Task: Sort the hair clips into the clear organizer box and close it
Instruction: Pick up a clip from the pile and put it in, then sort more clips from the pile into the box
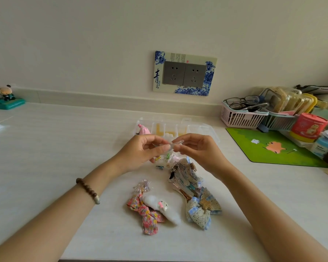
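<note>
Sorting looks barely begun. The left hand (140,148) and right hand (199,148) pinch a small clear hair clip (173,143) between them above the pile of hair clips (186,178). Next it likely needs dropping into a compartment of the open, see-through organizer box (203,129) just behind.

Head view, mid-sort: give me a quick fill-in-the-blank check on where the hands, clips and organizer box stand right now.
1. Both the left hand and the right hand pinch one small ____ clip between them.
2. The clear organizer box lies beyond the hands with its lid ____.
3. The beaded bracelet sits on the ____ wrist.
4. The floral fabric bow lies ____ the white fluffy clip.

Missing words: clear; open; left; touching
</note>
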`<state>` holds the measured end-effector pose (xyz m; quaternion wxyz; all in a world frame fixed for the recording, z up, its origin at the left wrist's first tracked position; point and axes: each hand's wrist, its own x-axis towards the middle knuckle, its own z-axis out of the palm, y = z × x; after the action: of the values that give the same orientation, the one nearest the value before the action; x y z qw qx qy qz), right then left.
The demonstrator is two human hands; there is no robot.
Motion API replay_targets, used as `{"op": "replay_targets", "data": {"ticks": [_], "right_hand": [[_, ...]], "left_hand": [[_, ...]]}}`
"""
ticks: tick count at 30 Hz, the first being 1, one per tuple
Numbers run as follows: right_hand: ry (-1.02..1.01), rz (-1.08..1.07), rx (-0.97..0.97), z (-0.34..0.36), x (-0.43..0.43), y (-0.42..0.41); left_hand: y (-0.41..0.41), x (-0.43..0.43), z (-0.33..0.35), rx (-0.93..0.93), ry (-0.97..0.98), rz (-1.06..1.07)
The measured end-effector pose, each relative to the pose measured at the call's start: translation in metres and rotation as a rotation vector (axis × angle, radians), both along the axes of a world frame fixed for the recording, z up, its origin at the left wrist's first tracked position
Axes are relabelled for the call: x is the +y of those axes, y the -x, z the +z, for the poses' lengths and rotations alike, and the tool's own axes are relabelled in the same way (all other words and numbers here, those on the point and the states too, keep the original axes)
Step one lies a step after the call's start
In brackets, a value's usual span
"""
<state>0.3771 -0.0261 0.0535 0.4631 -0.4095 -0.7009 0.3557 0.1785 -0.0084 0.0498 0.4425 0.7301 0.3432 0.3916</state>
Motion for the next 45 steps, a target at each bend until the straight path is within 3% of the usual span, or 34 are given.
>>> {"op": "replay_targets", "data": {"ticks": [3, 6, 10, 16, 19, 21, 25, 28, 33, 42, 45], "right_hand": [[-0.043, -0.102, 0.046, 0.011, 0.009, -0.003], [-0.095, -0.291, 0.036, 0.027, 0.028, -0.014], [-0.191, -0.453, -0.307, 0.036, 0.055, -0.029], [-0.165, -0.308, -0.713, 0.024, 0.066, -0.022], [-0.269, -0.378, -0.828, 0.019, 0.063, -0.025], [-0.355, -0.381, -0.726, 0.021, 0.052, -0.025], [-0.249, -0.257, -0.453, 0.024, 0.016, -0.029], [-0.141, -0.149, -0.412, 0.015, 0.002, -0.035], [-0.049, -0.121, -0.461, 0.002, 0.005, -0.04], [-0.017, -0.114, -0.463, 0.0, 0.003, -0.039], [0.0, -0.087, -0.423, -0.001, 0.001, -0.037]], "left_hand": [[-0.006, 0.006, -0.006, 0.0, -0.132, 0.089], [-0.002, 0.01, -0.008, 0.135, -0.327, 0.231], [0.008, 0.017, -0.013, 0.327, -0.509, 0.296], [0.008, 0.014, -0.013, 0.305, -0.533, 0.26], [0.004, 0.005, -0.01, 0.297, -0.422, 0.15], [-0.001, -0.001, -0.011, 0.275, -0.36, 0.069], [-0.012, -0.001, -0.016, 0.354, -0.241, 0.017], [-0.016, 0.002, -0.022, 0.441, -0.231, 0.021], [-0.025, 0.003, -0.024, 0.427, -0.229, 0.012], [-0.018, 0.001, -0.02, 0.466, -0.163, -0.097], [-0.013, 0.0, -0.02, 0.399, -0.183, -0.079]]}}
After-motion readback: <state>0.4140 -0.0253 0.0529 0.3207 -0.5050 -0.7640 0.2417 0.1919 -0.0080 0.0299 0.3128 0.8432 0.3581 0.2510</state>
